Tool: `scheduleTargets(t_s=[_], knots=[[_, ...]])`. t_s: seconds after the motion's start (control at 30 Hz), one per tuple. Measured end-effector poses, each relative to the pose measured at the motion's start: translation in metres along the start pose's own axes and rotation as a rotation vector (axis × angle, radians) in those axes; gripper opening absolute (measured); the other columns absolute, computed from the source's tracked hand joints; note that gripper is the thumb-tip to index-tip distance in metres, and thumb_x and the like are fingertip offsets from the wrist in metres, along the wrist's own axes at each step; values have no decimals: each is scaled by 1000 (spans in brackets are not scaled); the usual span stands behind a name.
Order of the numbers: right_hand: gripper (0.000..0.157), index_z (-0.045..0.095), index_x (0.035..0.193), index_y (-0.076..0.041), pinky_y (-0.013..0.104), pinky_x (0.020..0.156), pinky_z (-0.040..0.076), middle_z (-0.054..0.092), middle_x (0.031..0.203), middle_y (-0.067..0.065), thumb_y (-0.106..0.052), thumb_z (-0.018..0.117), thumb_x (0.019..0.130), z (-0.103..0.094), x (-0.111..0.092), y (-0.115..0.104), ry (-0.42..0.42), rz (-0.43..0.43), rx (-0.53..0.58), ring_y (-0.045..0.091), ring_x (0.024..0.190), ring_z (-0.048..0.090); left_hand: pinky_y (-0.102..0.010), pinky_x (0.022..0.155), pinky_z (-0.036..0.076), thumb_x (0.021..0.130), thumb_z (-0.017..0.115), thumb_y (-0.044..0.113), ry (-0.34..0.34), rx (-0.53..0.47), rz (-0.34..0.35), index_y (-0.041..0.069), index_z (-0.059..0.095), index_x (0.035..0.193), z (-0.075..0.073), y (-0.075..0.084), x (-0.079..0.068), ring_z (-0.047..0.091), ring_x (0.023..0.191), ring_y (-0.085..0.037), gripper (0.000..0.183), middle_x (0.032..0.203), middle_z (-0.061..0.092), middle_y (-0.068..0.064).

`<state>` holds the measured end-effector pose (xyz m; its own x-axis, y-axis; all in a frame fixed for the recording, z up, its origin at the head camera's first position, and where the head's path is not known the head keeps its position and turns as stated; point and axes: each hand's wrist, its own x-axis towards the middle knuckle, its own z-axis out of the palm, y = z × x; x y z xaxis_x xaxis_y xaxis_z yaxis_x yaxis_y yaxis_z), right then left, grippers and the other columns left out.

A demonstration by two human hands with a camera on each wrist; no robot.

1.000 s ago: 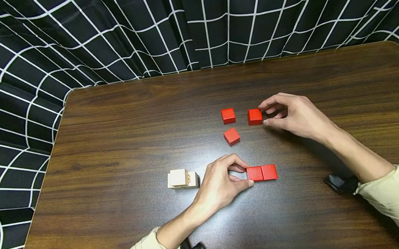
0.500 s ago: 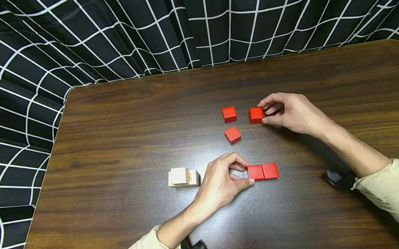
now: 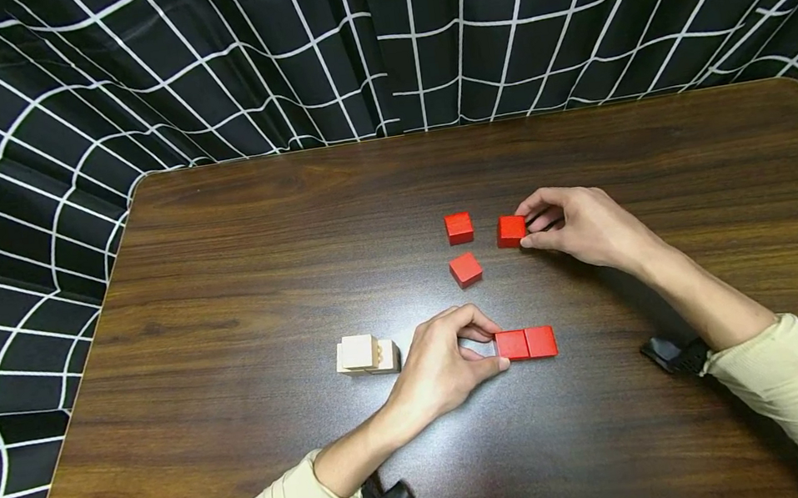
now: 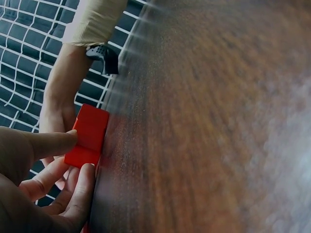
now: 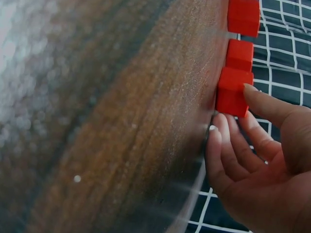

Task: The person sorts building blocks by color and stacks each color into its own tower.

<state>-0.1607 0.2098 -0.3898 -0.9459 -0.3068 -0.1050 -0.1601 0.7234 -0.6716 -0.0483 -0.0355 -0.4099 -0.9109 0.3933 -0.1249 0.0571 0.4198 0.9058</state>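
Observation:
My left hand (image 3: 447, 360) pinches the left one of two red blocks (image 3: 511, 345) between thumb and fingers. A second red block (image 3: 541, 341) lies flush against its right side. Farther back, my right hand (image 3: 589, 226) has thumb and index finger on a red cube (image 3: 511, 231), which stands on the table. The right wrist view shows the thumb on the near face of that cube (image 5: 234, 92). Two more red cubes are left of it: one at the back (image 3: 458, 228) and a turned one (image 3: 466, 270) in front.
A small group of cream blocks (image 3: 358, 353), one stacked on top, stands just left of my left hand. The dark wood table (image 3: 217, 248) ends at a back edge, with a black, white-gridded curtain (image 3: 312, 50) behind and to the sides.
My right hand has closed in slightly on the red cube, its fingertips now at the cube's sides. The left hand and the two red blocks stay put.

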Motion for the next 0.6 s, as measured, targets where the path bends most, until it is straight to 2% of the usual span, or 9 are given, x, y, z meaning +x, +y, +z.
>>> scheduleTargets(t_s=[0.27,0.6], knots=[[31,69,111,-9,19,66,46,73,93,6,-15,81,83,0,-3,0,19,-6,1,19,86,69,-18,69,55,74,87,8,6,3,7,18,71,94,1,0,0,66,69,2,27,97,69,4],[30,72,108,-14,14,68,46,73,95,2,-18,84,81,-1,-17,-3,67,-65,10,15,85,67,-17,69,55,74,87,9,7,12,4,19,70,94,0,1,0,66,69,2,28,96,69,5]])
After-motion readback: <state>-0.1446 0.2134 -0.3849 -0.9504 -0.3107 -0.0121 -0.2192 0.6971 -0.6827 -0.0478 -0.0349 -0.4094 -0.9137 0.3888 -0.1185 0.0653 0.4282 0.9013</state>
